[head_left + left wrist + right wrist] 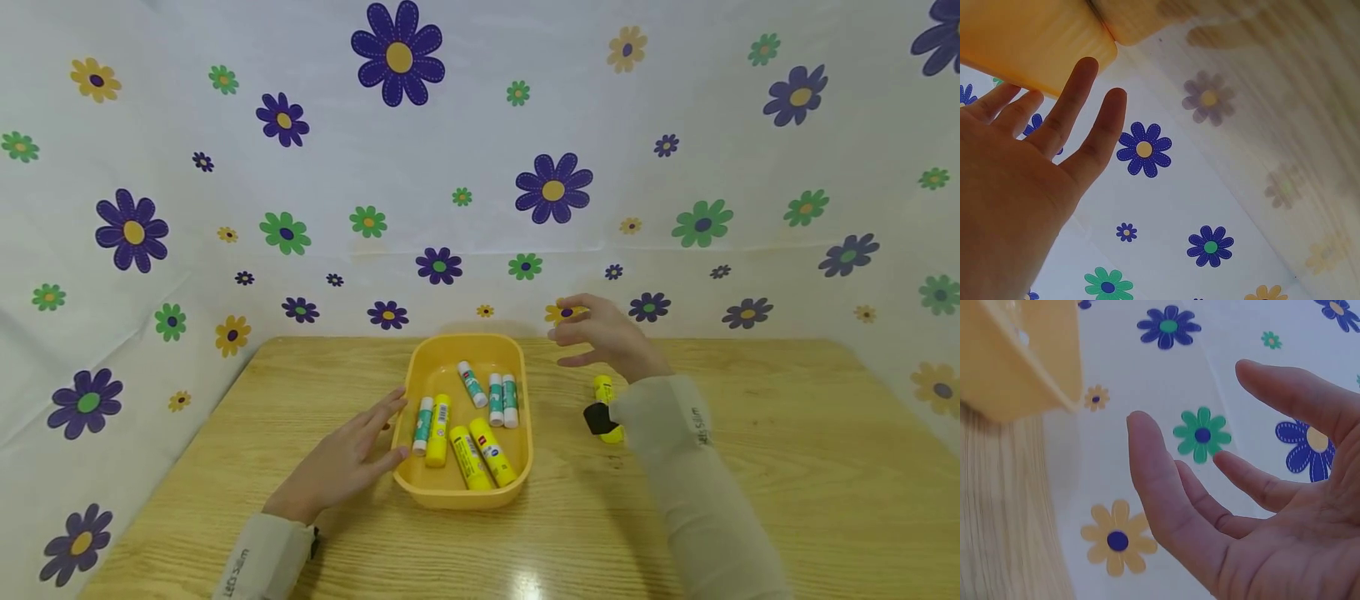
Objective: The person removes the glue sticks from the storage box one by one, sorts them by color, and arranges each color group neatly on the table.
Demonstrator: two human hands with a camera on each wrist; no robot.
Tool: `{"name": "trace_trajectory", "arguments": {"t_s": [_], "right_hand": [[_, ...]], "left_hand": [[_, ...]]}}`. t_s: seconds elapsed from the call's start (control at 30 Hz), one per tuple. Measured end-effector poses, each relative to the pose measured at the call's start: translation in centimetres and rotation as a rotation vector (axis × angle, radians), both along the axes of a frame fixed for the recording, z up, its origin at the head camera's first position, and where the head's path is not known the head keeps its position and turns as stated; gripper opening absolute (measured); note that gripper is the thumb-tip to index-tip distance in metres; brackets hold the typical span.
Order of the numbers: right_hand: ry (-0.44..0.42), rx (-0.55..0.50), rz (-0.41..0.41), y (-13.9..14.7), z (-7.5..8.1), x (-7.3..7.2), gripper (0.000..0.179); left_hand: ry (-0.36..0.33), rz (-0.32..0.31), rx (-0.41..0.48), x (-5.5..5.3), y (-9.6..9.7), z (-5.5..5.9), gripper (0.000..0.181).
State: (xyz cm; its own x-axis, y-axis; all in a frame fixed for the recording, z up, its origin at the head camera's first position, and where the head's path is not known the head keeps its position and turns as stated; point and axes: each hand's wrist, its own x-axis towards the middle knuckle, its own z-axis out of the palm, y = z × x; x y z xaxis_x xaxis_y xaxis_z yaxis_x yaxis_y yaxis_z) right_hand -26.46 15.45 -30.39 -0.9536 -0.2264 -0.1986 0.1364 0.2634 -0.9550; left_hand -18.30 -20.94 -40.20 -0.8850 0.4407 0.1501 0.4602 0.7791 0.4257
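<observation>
A yellow plastic tray (463, 498) on the table holds several glue sticks. Three are yellow, among them one lying near the front right (492, 452); the smaller ones are white and teal, like the glue stick (472, 384) towards the back. My left hand (341, 462) is at the tray's left side with fingers spread, fingertips right at the rim. To the right of the tray, my right hand (611, 337) is raised with loosely bent fingers and nothing between them. Below it lies another yellow glue stick (603, 387), partly hidden by the right sleeve and the black wrist camera.
The wooden table (795, 450) extends to both sides of the tray. Behind it and to the sides hangs a white cloth (450, 150) printed with purple, green and orange flowers. A black wrist camera (598, 418) sits at the right cuff.
</observation>
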Motion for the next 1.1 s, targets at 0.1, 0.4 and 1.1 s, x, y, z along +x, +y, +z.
{"name": "trace_trajectory", "arguments": {"t_s": [0.1,0.4,1.1], "right_hand": [[-0.005,-0.011,0.002,-1.2,0.2,-0.1,0.067],[-0.017,-0.06,0.014,-4.2,0.2,-0.6,0.061],[-0.091,-0.104,0.021,-8.2,-2.0,-1.8,0.054]], "left_hand": [[-0.001,0.0,0.0,0.0,-0.1,0.0,0.069],[-0.006,0.003,-0.003,-0.1,-0.1,0.0,0.07],[-0.028,0.017,-0.009,0.0,0.0,0.1,0.07]]}}
